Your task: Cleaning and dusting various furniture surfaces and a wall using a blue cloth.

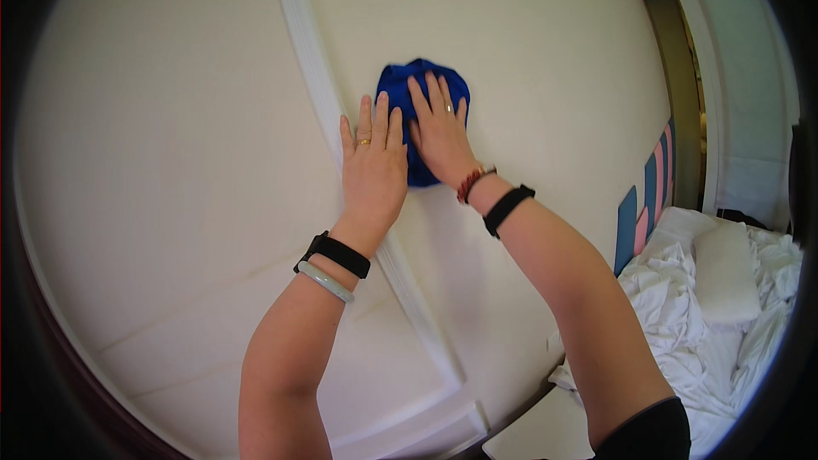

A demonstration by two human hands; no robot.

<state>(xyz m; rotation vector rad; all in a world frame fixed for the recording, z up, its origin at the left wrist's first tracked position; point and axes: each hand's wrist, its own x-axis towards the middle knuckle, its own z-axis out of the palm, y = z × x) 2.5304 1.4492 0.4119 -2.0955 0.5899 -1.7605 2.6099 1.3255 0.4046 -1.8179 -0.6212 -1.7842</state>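
A blue cloth [393, 80] is spread against a cream wall [543, 76]. My right hand [441, 131] lies flat on the cloth with its fingers apart, pressing it to the wall. Just left of it, my left hand [374, 169] rests palm-in over a white moulding strip [307, 51]. Its fingers are extended, and its right-hand fingers overlap the cloth's left edge. Neither hand is closed around anything. The palms and the middle of the cloth are hidden behind the hands.
To the right stands a bed with rumpled white bedding [664, 306] and a white pillow [725, 275]. Blue and pink padded panels [626, 230] line the wall there. A white tabletop [543, 425] juts in at the bottom. A mirror or doorway frame [677, 96] stands farther right.
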